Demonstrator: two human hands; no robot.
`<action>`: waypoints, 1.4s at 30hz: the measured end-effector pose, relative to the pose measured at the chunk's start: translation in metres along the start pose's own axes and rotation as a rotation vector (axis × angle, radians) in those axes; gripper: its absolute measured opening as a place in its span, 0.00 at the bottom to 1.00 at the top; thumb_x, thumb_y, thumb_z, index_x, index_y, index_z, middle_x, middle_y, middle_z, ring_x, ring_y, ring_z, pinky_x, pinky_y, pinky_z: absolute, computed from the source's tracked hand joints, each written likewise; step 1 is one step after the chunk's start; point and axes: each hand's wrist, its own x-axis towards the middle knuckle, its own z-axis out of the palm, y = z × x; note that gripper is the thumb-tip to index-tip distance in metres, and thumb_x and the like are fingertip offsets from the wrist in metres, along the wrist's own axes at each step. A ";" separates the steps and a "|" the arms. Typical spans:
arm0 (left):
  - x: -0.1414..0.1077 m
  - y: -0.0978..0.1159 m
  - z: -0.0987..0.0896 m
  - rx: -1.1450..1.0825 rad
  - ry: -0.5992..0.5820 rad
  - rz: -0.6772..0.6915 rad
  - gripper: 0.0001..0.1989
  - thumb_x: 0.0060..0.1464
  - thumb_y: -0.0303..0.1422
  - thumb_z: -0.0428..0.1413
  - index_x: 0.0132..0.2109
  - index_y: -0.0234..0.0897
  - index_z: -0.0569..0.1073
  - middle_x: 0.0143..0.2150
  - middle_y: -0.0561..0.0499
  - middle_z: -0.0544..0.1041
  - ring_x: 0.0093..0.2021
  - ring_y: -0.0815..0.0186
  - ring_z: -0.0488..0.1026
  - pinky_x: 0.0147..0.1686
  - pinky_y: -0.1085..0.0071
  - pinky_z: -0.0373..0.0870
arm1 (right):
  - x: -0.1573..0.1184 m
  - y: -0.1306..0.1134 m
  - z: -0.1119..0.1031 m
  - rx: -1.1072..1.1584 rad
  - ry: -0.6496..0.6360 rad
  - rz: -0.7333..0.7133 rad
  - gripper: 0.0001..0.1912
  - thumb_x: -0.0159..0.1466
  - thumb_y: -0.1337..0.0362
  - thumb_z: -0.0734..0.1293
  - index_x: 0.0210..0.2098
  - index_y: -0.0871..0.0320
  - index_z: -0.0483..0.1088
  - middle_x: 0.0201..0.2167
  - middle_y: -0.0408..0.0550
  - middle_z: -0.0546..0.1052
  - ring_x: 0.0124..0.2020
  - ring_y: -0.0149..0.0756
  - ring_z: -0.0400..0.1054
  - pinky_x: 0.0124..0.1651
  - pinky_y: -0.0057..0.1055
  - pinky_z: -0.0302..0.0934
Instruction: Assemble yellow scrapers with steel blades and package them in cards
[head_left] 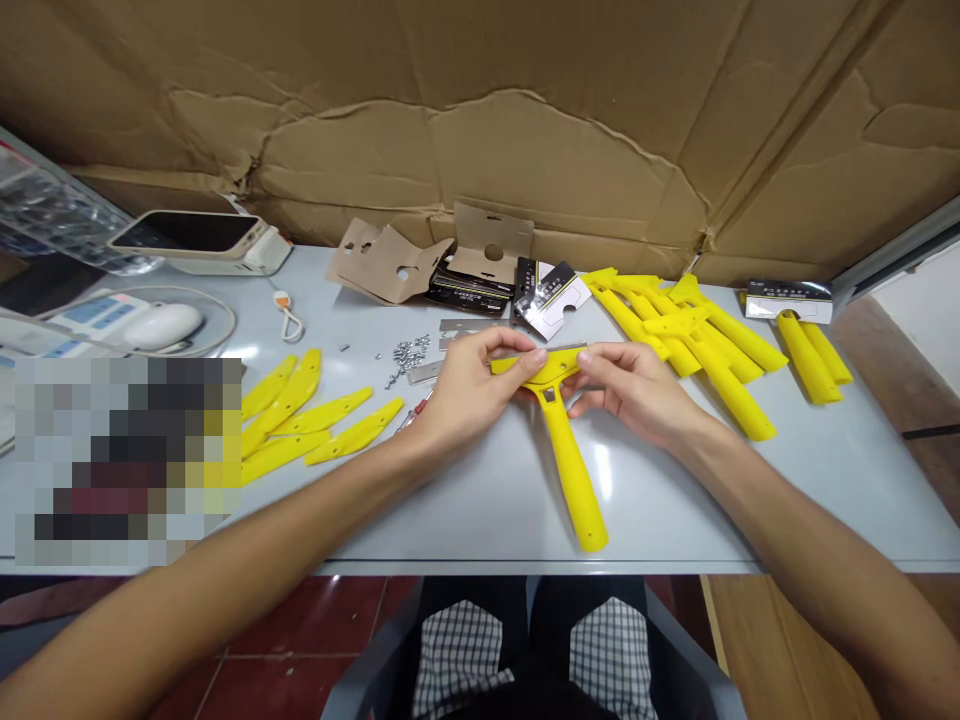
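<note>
A yellow scraper (576,470) was pinched at its head by the left hand (480,385) and right hand (637,392), near what seemed to be screws (409,357) scattered on the table (675,510).

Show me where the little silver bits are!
In the head view, the little silver bits lie heaped on the table, left of the left hand and beside the flat metal blades.

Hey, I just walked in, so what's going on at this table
Someone holds a yellow T-shaped tool: the left hand pinches one end of its head, the right hand the other, with the handle pointing back toward the person. Small metal parts and flat yellow pieces lie to the left, more yellow handled pieces to the right.
</note>
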 end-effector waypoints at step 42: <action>-0.005 -0.001 0.008 -0.351 0.131 -0.120 0.24 0.47 0.25 0.71 0.49 0.36 0.72 0.40 0.46 0.84 0.27 0.67 0.81 0.33 0.70 0.84 | -0.017 0.007 0.014 -0.900 0.398 -0.554 0.29 0.62 0.53 0.78 0.59 0.52 0.70 0.51 0.54 0.81 0.42 0.44 0.79 0.35 0.37 0.75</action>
